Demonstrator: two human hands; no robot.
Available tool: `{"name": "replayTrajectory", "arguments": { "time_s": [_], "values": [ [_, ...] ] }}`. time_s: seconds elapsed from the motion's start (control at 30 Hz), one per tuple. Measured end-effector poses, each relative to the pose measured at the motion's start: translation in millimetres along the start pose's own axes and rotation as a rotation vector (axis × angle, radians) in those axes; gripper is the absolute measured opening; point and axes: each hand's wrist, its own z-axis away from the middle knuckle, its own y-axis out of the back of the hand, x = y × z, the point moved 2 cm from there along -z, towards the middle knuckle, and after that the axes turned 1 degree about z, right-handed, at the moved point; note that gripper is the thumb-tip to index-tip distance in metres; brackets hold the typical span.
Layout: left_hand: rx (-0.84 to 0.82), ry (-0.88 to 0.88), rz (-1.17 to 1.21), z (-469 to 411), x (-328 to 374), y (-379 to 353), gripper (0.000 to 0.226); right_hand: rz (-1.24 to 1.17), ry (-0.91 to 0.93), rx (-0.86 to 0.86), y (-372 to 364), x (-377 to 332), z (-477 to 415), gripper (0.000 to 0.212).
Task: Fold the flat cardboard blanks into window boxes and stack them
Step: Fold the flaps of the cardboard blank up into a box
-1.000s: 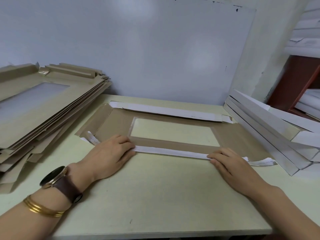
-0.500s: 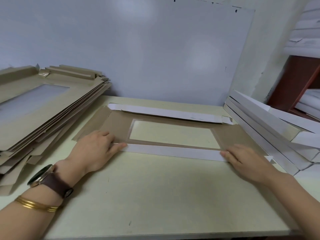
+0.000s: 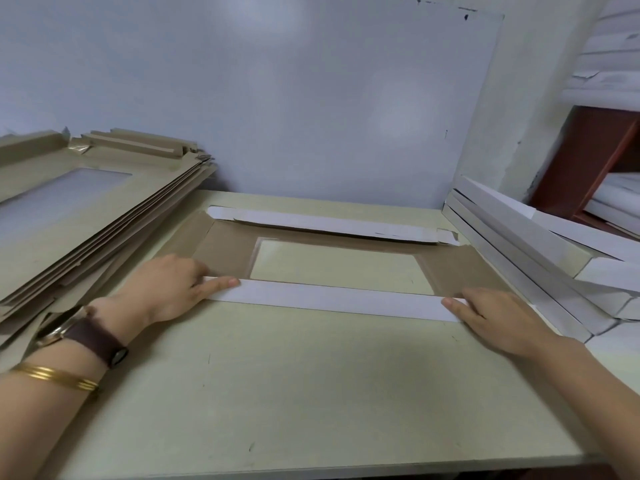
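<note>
Fingers (image 3: 223, 282) press both ends of the blank (image 3: 225, 249), on its near flap (image 3: 332, 298).

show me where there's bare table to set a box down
Biggest bare table patch: from the white flap, which left hand and right hand touch, to the near edge. Crowded: flat blank pile at left, folded boxes at right.

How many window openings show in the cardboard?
2: one in the flat brown cardboard blank at centre, one atop the tan cardboard stack at left; others may hide beneath.
</note>
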Motion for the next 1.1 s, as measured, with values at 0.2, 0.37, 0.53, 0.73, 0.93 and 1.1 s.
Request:
{"name": "replayTrajectory", "arguments": {
  "time_s": [0.2,0.37,0.53,0.73,0.93,1.1],
  "values": [
    [-0.167,0.024,0.022,-11.6,1.4,1.9,0.092,-0.006,-0.042,-0.015,-4.0,2.6,-6.0,0.050],
    [-0.202,-0.012,0.132,-12.4,9.6,8.3,0.051,-0.011,-0.039,0.044,-9.6,2.2,-9.3,0.045],
    [-0.205,-0.158,0.200,-17.5,26.8,18.3,0.043,-0.054,-0.050,0.043,-13.9,-2.0,-10.2,0.033],
    [-0.285,-0.114,0.241,-17.6,37.1,15.8,0.034,-0.080,-0.045,0.052,-16.2,-9.3,-9.4,0.024],
    [-0.188,-0.114,0.061,-14.8,42.5,2.8,0.012,-0.087,0.027,0.073,-17.8,-31.2,-6.5,0.018],
    [-0.049,-0.271,0.147,-8.5,74.3,-15.5,0.058,-0.136,0.158,-0.029,-24.5,-94.2,-9.1,0.047]
  ]
}}
